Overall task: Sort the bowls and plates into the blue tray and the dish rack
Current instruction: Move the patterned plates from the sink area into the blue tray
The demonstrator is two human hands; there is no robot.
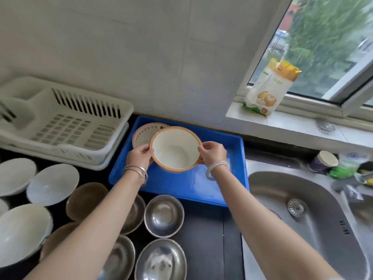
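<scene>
While both hands pinch the orange-rimmed bowl by its rim, lower it level into the blue tray at frame center.

Tray, frame centre: solid blue. Bowl above it: cream-white interior, orange-tan rim band. Plate behind the bowl: white with a pale pink rim, fine radial line pattern, dark lettering at the edge. Rack, upper left: off-white, slotted and gridded. Table: black. Left edge: three white bowls; beside them two brown bowls. Lower centre: steel bowls, grey and mirror-bright. Sink, lower right: brushed grey steel. Wall: white tile. Bag on the sill: white, yellow top, green base, printed buns. Cup, right: purple, cream inside.
</scene>
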